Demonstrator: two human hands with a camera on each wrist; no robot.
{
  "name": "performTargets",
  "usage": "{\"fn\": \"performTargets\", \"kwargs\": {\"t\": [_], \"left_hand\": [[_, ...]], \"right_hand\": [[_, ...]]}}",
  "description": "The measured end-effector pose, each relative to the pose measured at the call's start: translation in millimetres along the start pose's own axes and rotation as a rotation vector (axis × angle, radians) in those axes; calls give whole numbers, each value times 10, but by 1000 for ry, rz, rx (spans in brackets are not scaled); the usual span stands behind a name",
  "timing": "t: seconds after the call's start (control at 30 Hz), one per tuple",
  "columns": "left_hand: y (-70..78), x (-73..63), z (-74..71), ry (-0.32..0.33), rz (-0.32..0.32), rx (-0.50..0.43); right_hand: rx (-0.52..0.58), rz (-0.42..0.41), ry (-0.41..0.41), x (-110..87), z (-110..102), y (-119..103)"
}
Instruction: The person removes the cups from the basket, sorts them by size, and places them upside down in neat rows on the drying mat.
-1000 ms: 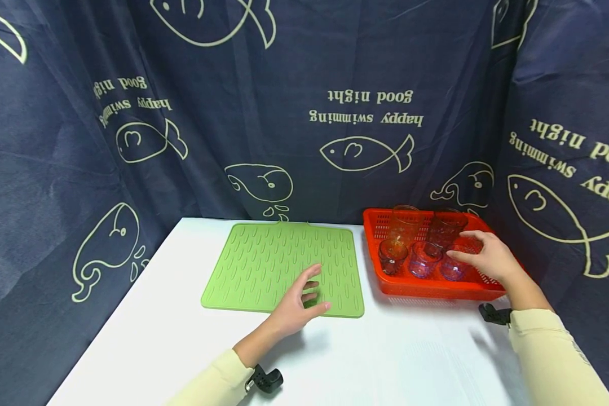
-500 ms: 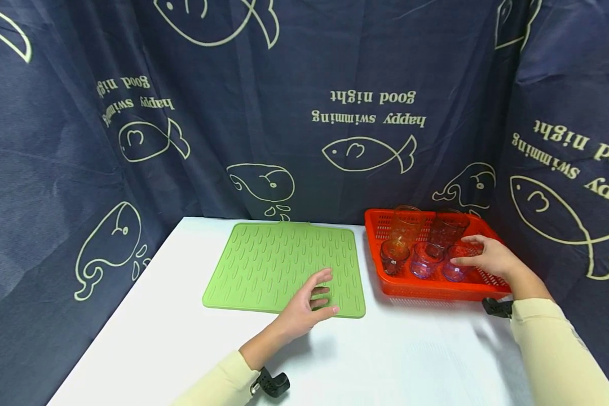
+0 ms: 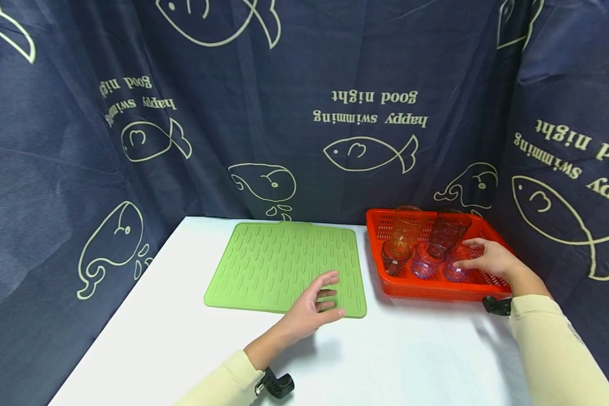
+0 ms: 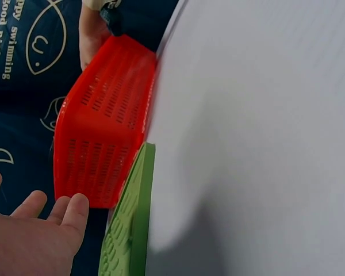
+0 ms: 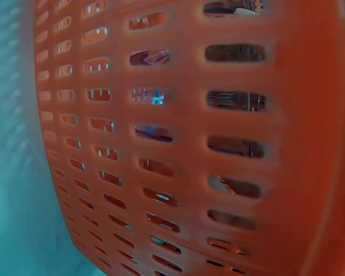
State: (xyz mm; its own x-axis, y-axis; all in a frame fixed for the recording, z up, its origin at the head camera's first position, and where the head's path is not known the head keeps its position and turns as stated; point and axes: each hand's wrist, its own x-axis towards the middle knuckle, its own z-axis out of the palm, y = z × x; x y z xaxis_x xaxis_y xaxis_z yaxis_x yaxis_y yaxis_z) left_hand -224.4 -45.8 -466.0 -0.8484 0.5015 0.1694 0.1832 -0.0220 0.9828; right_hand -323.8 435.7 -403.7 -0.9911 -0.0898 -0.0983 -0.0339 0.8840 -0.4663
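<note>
My right hand point(image 3: 496, 263) reaches over the right side of a red plastic basket point(image 3: 411, 288), thumb and fingers curled about a small clear glass with a purplish base point(image 3: 453, 274) in the front row. Part of that glass is hidden by the hand. Beside it stand a second purple-tinted glass point(image 3: 423, 268) and a darker small glass point(image 3: 395, 266). Behind them are a taller amber glass point(image 3: 407, 225) and a tall dark reddish glass point(image 3: 449, 226). My left hand point(image 3: 304, 317), fingers spread and holding nothing, hovers by the front edge of the green mat point(image 3: 279, 265).
The mat lies flat on the white table point(image 3: 375, 361), left of the basket. In the right wrist view, the slotted basket wall point(image 5: 184, 109) fills most of the picture. A dark blue curtain point(image 3: 294, 113) with fish drawings hangs behind the table and along both sides.
My right hand has lowered slightly onto the front right glass, its fingers closer about it. The left hand has drifted a little to the right, still holding nothing.
</note>
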Motion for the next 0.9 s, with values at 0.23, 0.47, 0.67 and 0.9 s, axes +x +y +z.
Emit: {"fn": "performTargets", "kwargs": {"t": [0.23,0.47,0.67,0.9], "left_hand": [[12,2,45,-3,-20,-8],[1,19,63,0,-16,-15],[-3,27,72,-5,-10,-22],[6,38,80,-2,-22,-20]], "right_hand": [[-1,-5,-6,36,15,48],[-12,-21,8,64,34,60],[-9,-20,6,82,50,65],[-12,-5,-4,78,54,63]]}}
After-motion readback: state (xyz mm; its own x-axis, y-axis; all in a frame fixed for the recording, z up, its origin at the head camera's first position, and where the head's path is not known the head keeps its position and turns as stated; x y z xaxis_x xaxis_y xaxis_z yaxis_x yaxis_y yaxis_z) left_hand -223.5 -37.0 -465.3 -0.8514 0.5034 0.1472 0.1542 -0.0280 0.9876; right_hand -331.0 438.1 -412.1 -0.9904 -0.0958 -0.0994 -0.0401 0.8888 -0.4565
